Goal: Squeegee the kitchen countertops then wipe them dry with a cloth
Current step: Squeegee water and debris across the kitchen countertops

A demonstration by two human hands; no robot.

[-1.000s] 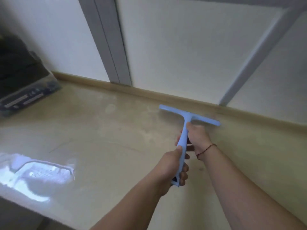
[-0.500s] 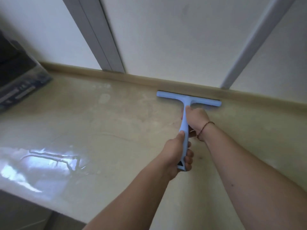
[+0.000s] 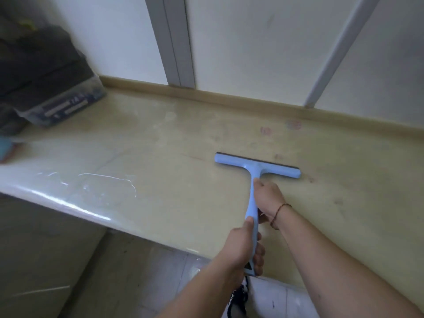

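A light blue squeegee lies with its dark rubber blade on the beige countertop, about midway between the back wall and the front edge. My left hand grips the lower end of its handle, near the counter's front edge. My right hand grips the handle higher up, just below the T-shaped head; a thin cord bracelet circles that wrist. Thin wet streaks glint on the counter to the left. No cloth can be made out for sure.
A clear plastic box under dark bags stands at the far left against the wall. Something teal pokes in at the left edge. Grey frame posts run up the white wall. Tiled floor lies below the counter's front edge.
Both hands have drawn the squeegee back from the wall's raised lip toward the front edge. The view has shifted, showing the counter's edge and floor.
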